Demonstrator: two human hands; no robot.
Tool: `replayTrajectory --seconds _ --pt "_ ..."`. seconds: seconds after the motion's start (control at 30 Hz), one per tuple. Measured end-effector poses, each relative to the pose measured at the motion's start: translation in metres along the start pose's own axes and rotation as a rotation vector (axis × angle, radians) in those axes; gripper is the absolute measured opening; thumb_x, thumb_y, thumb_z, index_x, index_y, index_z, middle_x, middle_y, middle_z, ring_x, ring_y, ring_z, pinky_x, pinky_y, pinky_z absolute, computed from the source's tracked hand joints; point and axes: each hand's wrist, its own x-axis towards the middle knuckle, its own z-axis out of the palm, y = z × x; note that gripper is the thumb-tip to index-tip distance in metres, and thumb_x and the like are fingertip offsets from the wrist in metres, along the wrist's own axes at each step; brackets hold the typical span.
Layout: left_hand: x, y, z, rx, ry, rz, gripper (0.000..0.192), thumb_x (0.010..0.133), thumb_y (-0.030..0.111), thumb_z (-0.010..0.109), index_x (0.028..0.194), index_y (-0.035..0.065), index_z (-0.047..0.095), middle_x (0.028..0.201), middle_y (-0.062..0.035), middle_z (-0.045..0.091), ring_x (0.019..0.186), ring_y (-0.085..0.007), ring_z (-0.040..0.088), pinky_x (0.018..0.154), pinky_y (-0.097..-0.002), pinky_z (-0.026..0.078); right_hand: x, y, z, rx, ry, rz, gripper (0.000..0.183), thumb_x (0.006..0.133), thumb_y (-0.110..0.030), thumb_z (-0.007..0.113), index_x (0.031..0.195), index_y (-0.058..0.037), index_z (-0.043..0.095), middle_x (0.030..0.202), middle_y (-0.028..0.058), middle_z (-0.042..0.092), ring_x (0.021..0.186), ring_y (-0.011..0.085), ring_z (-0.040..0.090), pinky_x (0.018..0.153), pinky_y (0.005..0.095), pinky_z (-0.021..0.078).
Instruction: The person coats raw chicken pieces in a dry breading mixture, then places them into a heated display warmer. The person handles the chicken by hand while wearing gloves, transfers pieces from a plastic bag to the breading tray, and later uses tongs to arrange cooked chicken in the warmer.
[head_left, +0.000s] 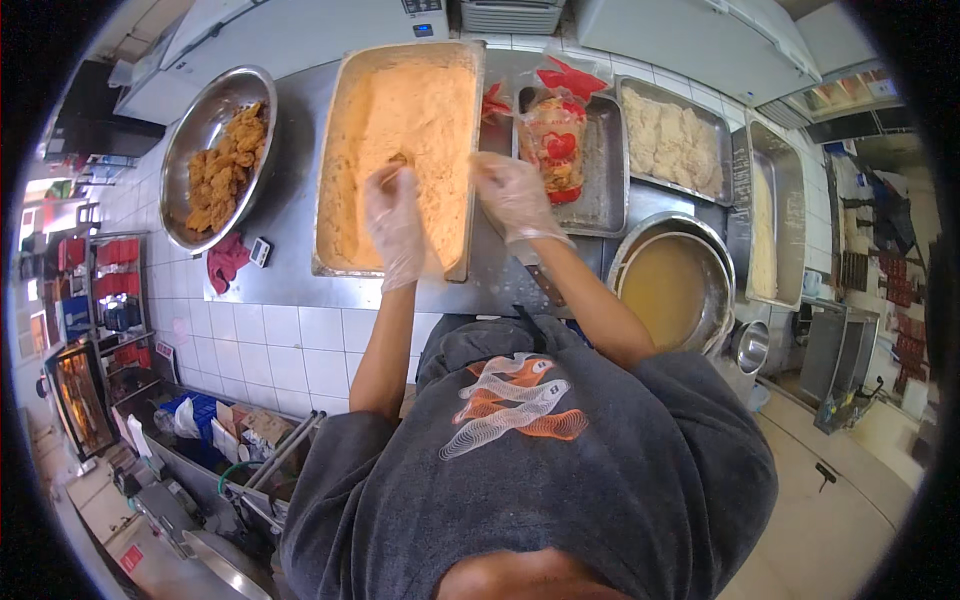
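Note:
My left hand (394, 221), in a clear plastic glove, hangs over a deep metal tray (324, 251) of orange-tinted breading powder (431, 97). Its fingertips are drawn together beside a small brownish piece (397, 159); whether they grip it is unclear. My right hand (514, 195), gloved the same way, is at the tray's right rim with bent, blurred fingers, and what they hold cannot be told. Below this hand a knife handle (544, 285) lies on the steel table. To its right a printed plastic bag (555, 150) stands in a metal pan (604, 202).
Left are a steel bowl (171, 187) of fried chicken pieces (225, 172), a red cloth (226, 262) and a small timer (259, 252). Right are a tray of floured pieces (671, 142), a pot of yellowish liquid (664, 289) and a long metal pan (787, 195).

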Motion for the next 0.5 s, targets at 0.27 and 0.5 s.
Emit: replayTrajectory --seconds 0.27,0.5 --pt "0.099 -0.066 0.198 0.448 -0.487 -0.403 0.055 0.106 0.054 0.062 0.129 0.0042 0.07 0.12 -0.0157 0.076 0.106 -0.0288 0.073 0.097 -0.0435 0.056 -0.009 0.056 -0.115 0.112 0.318 0.348 0.033 0.106 -0.024 0.076 0.133 -0.0037 0.076 0.113 0.0041 0.078 0.092 0.0105 0.068 0.08 0.0271 0.0566" --pt "0.129 -0.127 0.247 0.384 -0.423 -0.482 0.054 0.098 0.053 0.07 0.12 0.0028 0.075 0.119 -0.0251 0.077 0.113 -0.0421 0.074 0.098 -0.0494 0.057 -0.054 0.054 -0.154 0.313 0.264 0.609 0.038 0.106 -0.029 0.073 0.133 -0.0025 0.075 0.124 0.012 0.077 0.111 0.0205 0.07 0.099 0.0336 0.0547"
